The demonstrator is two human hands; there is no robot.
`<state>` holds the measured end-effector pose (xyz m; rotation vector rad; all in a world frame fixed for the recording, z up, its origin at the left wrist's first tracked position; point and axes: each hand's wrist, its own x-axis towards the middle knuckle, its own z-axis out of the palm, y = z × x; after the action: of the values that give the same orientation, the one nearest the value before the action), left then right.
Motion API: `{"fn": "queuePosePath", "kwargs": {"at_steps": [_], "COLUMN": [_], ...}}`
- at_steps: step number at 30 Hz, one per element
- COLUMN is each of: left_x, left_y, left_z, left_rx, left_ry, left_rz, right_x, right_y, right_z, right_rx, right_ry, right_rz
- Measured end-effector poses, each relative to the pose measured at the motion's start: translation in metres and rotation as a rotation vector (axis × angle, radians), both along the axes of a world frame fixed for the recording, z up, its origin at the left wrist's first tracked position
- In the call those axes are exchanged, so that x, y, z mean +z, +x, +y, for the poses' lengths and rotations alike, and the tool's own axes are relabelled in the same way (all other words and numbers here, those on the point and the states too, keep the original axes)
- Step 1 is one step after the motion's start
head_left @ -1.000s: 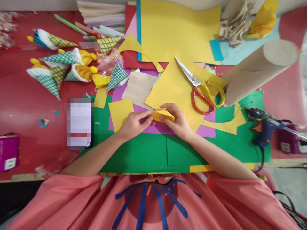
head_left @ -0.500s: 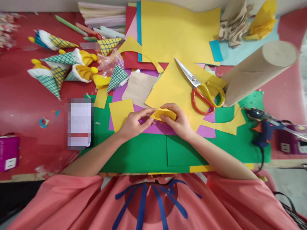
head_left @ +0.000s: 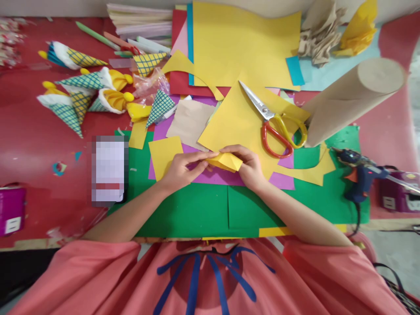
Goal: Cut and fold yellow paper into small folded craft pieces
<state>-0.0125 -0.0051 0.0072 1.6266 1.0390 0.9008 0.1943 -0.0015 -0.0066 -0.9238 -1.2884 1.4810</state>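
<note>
While your left hand (head_left: 180, 171) pinches the left end of the small folded piece of yellow paper (head_left: 227, 161), your right hand (head_left: 251, 168) grasps its right end, seemingly for keeping the folds steady, over the flat purple paper sheet (head_left: 219, 177).

Coral top (head_left: 138, 288) w/ loose slvs (head_left: 328, 267), dk-blue streaks (head_left: 194, 280)

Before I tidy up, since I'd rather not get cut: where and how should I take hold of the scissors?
Probably by the red handle loop, right hand coming from your side: the scissors lie flat, loops toward you, blades pointing away.
</note>
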Motion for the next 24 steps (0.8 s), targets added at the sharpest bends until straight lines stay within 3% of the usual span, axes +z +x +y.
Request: {"fn": "queuePosePath", "kwargs": {"at_steps": [7, 12, 17, 24], "left_x": [0.002, -0.001, -0.001, -0.004], "left_y": [-0.002, -0.004, -0.003, -0.003], "left_z": [0.003, 0.001, -0.001, -0.001], "left_rx": [0.091, 0.105, 0.013, -0.039], "left_ry": [0.130, 0.460, 0.729, 0.785], "left_rz": [0.014, 0.059, 0.227, 0.277], "right_x": [0.003, 0.002, 0.013, 0.015], "right_y": [0.005, 0.005, 0.001, -0.002], "right_z": [0.002, 0.000, -0.001, -0.002], "right_rx": [0.119, 0.075, 0.046, 0.054], "right_ry": [-0.042, -0.060, -0.088, -0.148], "right_rz": [0.001, 0.155, -0.038, -0.014]}}
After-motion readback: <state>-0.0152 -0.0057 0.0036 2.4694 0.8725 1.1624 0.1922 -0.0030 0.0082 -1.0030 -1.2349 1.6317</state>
